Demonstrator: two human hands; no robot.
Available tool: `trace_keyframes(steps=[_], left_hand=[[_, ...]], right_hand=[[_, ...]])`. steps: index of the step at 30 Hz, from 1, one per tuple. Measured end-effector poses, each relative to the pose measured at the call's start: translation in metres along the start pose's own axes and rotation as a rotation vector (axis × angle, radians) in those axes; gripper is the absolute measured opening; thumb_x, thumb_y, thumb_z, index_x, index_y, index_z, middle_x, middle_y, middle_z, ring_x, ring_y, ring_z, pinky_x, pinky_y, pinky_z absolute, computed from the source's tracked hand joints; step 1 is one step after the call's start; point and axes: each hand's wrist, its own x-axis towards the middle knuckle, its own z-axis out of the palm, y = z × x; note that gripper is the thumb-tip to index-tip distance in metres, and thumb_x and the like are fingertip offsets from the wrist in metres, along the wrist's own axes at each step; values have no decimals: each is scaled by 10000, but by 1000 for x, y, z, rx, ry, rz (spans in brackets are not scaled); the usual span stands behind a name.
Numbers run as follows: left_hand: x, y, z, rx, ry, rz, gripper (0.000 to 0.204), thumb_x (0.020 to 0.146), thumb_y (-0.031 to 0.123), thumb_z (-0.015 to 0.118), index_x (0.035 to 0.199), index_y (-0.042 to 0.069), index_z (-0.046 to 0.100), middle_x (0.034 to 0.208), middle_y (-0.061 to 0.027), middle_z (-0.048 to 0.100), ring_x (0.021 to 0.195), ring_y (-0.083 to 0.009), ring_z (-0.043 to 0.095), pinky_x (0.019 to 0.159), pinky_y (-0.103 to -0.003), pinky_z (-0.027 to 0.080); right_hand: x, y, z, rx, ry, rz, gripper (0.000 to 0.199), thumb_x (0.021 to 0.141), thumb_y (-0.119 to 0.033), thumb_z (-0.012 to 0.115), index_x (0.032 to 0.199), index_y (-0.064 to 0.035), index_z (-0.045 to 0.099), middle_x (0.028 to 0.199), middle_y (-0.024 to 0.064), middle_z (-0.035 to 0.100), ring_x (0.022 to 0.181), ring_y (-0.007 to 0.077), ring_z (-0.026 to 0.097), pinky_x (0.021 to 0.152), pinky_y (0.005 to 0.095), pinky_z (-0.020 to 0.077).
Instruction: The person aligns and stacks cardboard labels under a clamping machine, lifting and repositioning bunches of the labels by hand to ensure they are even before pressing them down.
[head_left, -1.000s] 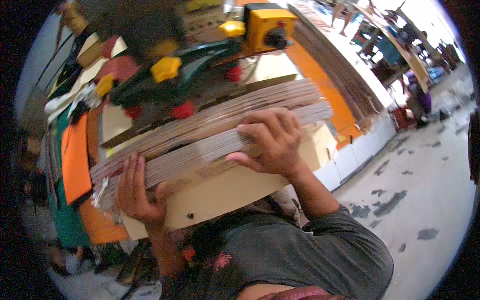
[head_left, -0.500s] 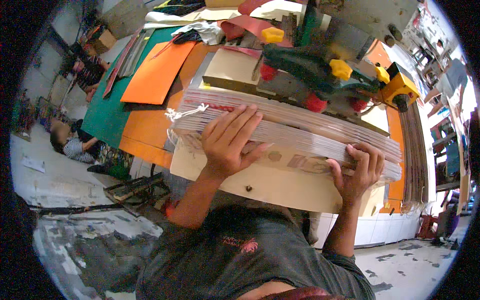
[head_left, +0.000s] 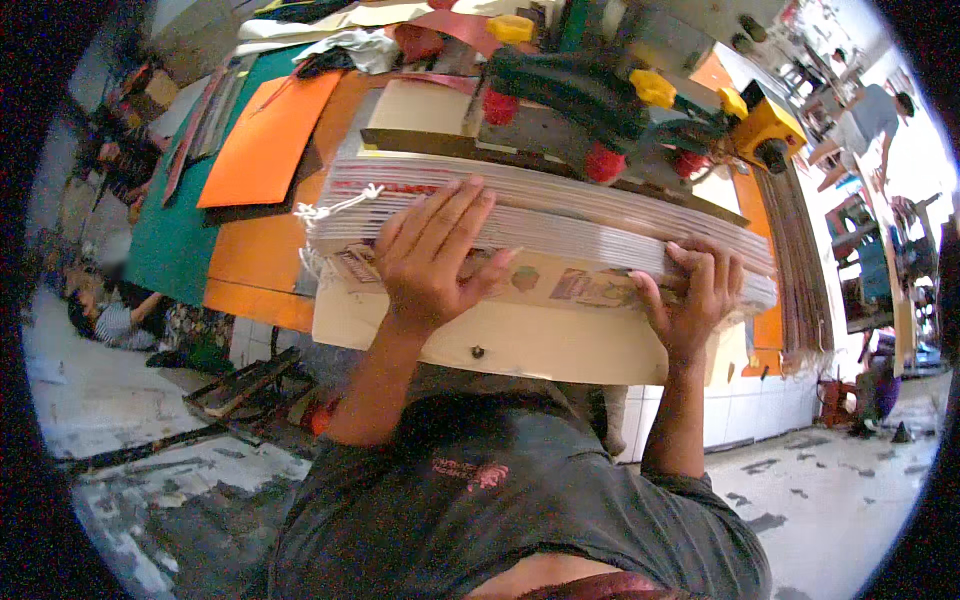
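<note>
A long stack of thin, pale layers (head_left: 570, 238) lies across the work surface in front of me, with red marks near its left end. Its near face carries printed pictures, and white string (head_left: 340, 203) hangs knotted at the left end. My left hand (head_left: 430, 255) rests across the left part of the stack, fingers stretched over the layers and thumb apart. Further right, my right hand (head_left: 700, 300) has its fingers curled over the layered edges, with the thumb against the printed near side. Under the stack is a cream-coloured board (head_left: 400, 325) with a dark fastener near its front edge.
Behind the stack stands a dark green machine (head_left: 565, 90) with yellow star knobs and red round parts. A yellow box (head_left: 765, 125) with a black knob is at its right. Orange sheets (head_left: 265, 140) lie left. Other people (head_left: 125, 320) are at left and far right.
The whole view has shifted, so the table and stack appear further left and slightly higher. Both hands keep nearly the same places on the stack.
</note>
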Motion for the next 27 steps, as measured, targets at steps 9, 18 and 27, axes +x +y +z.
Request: trace_keyframes(steps=[9,18,27], left_hand=[[0,0,7,-8,15,7,533,966,499,678,1322,106,734,1358,-54,725,1249,-233,672,1076,-406,434],[0,0,5,25,-24,-4,499,980,462,663,1341,124,729,1383,-30,716,1286,-227,648,1106,-396,407],[5,1,3,50,-39,-5,478,991,433,649,1345,120,730,1402,-36,708,1313,-237,637,1116,-403,400]], right_hand=[[-6,3,4,-4,11,56,523,725,-525,897,1015,-157,665,1060,64,676,997,315,617,870,472,460],[-3,4,3,19,27,27,484,763,-468,887,1010,-120,659,1063,72,684,984,298,607,870,437,441],[0,5,4,33,32,32,486,754,-486,887,996,-128,664,1063,57,681,989,286,610,863,430,443]])
